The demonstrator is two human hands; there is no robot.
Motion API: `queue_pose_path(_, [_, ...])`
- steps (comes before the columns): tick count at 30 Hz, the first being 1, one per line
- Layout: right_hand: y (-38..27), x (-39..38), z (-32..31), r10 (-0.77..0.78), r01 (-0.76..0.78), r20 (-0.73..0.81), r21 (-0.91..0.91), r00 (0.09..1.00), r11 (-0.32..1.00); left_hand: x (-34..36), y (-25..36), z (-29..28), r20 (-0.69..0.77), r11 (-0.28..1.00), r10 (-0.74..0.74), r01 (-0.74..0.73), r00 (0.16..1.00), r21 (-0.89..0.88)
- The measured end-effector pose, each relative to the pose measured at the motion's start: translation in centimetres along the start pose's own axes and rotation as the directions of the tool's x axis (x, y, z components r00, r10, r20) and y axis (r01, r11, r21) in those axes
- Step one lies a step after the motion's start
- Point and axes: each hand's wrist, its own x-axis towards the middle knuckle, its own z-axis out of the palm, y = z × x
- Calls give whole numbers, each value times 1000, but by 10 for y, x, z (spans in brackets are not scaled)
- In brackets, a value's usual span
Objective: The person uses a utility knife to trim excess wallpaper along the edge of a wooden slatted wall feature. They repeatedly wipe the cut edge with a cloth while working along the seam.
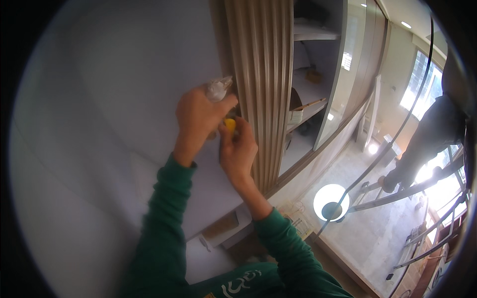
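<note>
Your left hand (195, 116) grips a crumpled white wad (217, 90), left of the panel | your right hand (239, 154) pinches a yellow piece (230, 125) (partly hidden) | ribbed panel (261, 84) | shelves (317, 37) | round lamp (323, 194)

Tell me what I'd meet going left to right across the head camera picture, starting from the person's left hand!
Left hand → right hand → open shelves → bright window.

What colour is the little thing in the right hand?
The little thing in the right hand is yellow, shown in the head view.
</note>
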Motion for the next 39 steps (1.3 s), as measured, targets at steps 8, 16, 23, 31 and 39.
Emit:
queue_pose_path(8, [0,-14,-13,-112,119,58,-154,992,981,-11,-12,-7,5,996,-50,51,999,-69])
queue_pose_path(16, [-16,-11,-48,100,-132,231,126,968,983,-44,-42,-45,-171,944,-197,140,965,-298])
queue_pose_path(23, [-49,17,-51,273,-343,351,157,896,926,-89,-49,-71,-71,857,-289,224,955,-464])
queue_pose_path(31, [-58,29,-53,281,-370,379,186,882,910,-109,-60,-63,-14,821,-242,197,970,-536])
queue_pose_path(39, [-75,32,-54,351,-402,370,67,860,913,-114,-65,-64,-18,827,-229,184,973,-531])
